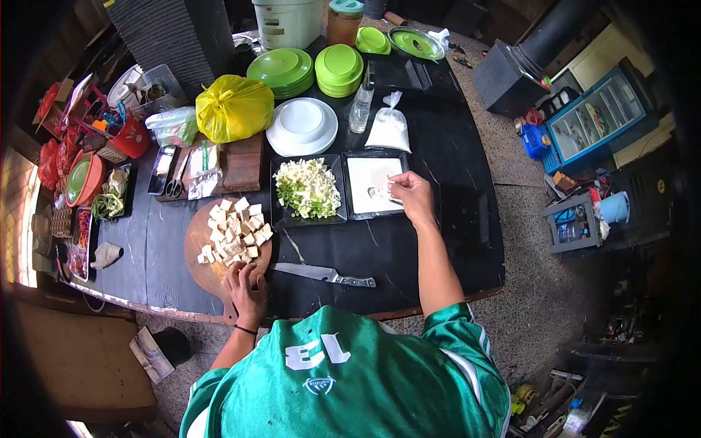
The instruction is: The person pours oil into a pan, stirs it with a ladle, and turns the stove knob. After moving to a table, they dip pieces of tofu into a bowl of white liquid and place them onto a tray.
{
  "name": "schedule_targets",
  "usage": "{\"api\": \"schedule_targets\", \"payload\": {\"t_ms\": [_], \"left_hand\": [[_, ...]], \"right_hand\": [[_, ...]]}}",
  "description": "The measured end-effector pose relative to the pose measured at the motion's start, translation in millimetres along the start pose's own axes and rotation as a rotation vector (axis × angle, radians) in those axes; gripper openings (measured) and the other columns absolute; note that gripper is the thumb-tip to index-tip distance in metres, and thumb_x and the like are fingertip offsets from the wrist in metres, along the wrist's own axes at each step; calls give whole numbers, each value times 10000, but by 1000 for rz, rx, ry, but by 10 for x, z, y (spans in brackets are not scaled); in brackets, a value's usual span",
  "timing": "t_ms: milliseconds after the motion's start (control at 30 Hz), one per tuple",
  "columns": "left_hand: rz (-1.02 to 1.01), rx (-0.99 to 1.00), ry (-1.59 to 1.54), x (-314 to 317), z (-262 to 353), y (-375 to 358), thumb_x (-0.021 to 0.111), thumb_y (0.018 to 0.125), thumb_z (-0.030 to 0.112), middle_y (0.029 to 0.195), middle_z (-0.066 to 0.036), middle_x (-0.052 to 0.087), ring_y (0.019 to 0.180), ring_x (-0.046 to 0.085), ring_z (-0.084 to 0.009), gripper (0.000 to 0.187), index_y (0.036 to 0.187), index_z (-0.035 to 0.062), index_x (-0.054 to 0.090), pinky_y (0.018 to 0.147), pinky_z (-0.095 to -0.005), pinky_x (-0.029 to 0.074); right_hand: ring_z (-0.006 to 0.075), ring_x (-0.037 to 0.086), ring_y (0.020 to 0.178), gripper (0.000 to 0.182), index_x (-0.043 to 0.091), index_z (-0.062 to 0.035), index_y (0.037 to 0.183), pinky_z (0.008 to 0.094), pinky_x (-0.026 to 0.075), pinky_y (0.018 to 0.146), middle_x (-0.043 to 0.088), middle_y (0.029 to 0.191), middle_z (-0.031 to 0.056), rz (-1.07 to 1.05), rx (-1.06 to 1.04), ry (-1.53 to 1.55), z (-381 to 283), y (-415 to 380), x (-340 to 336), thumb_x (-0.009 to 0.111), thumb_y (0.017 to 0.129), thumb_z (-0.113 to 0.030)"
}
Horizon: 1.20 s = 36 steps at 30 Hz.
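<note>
My left hand (246, 290) rests on the lower part of a round wooden cutting board (197, 244), fingers slightly bent and apart. Just beyond its fingertips lies a heap of pale cubes that look like tofu (235, 232). My right hand (412, 196) is over the right side of a square black tray (380, 216) with white contents, thumb and fingers pinched. What sits between those fingers is too small to name. A greyish spot shows in the white beside them. A similar black tray (321, 221) holds chopped green and white vegetables (307, 188). A kitchen knife (321, 274) lies near the board.
Behind the trays stand white plates (303, 131), green plates (339, 69), a clear bottle (361, 106) and a tied bag of white powder (389, 128). A yellow plastic bag (234, 108), scissors (175, 184) and a dark wooden block (244, 157) are at the left.
</note>
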<state>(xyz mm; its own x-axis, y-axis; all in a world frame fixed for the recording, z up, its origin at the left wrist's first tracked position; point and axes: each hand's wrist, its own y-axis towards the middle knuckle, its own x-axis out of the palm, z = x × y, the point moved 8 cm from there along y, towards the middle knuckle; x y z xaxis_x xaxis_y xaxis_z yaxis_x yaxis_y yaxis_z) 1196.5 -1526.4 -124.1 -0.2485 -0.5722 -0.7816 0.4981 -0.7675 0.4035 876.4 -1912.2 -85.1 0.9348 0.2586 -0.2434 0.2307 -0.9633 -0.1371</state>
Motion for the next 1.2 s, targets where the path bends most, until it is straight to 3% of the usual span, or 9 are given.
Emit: {"api": "schedule_targets", "payload": {"t_ms": [367, 467, 533, 633, 733, 1000, 1200], "left_hand": [[-23, -15, 21, 7, 8, 16, 768, 880, 112, 1374, -177, 590, 1267, 537, -415, 445, 1308, 121, 644, 1104, -538, 404], [-13, -18, 17, 3, 15, 15, 768, 879, 107, 1373, -175, 590, 1271, 537, -413, 444, 1305, 119, 644, 1103, -536, 407], [-21, -21, 17, 11, 0, 11, 766, 878, 100, 1373, -175, 589, 1275, 537, -414, 446, 1305, 116, 642, 1103, -535, 408], [-9, -4, 17, 8, 10, 14, 764, 876, 95, 1376, -176, 585, 1267, 539, -415, 448, 1306, 114, 639, 1098, -536, 410], [-8, -4, 28, 0, 29, 21, 765, 875, 90, 1378, -176, 581, 1258, 541, -417, 456, 1312, 115, 635, 1089, -540, 414], [-5, -5, 16, 2, 41, 41, 766, 870, 87, 1370, -175, 582, 1249, 543, -420, 453, 1301, 116, 631, 1084, -543, 412], [3, 12, -3, -60, 98, 7, 772, 868, 85, 1349, -168, 590, 1234, 547, -413, 432, 1280, 116, 647, 1081, -547, 402]], "right_hand": [[112, 731, 773, 169, 747, 26, 1026, 255, 583, 681, 791, 925, 103, -37, 50, 56, 331, 158, -21, 836, 894, -29], [143, 753, 806, 177, 750, 20, 1019, 303, 592, 718, 807, 950, 118, -23, 77, -90, 241, 158, -43, 842, 890, -57], [211, 784, 870, 195, 757, 4, 1023, 366, 592, 789, 818, 970, 132, 17, -31, -315, 33, 127, -49, 848, 886, -101], [273, 796, 931, 200, 767, -15, 1022, 400, 580, 845, 821, 992, 144, 62, -104, -460, -306, 18, -34, 849, 885, -136], [286, 797, 946, 193, 768, -24, 1025, 398, 579, 839, 822, 996, 146, 56, -160, -455, -538, -23, -20, 845, 890, -138], [232, 793, 905, 201, 751, -18, 1038, 362, 575, 818, 828, 994, 136, 76, -136, -367, -715, 27, -26, 844, 900, -131], [187, 782, 903, 229, 734, -29, 1055, 334, 566, 804, 833, 997, 139, 80, -71, -207, -406, 100, -17, 858, 893, -132]]}}
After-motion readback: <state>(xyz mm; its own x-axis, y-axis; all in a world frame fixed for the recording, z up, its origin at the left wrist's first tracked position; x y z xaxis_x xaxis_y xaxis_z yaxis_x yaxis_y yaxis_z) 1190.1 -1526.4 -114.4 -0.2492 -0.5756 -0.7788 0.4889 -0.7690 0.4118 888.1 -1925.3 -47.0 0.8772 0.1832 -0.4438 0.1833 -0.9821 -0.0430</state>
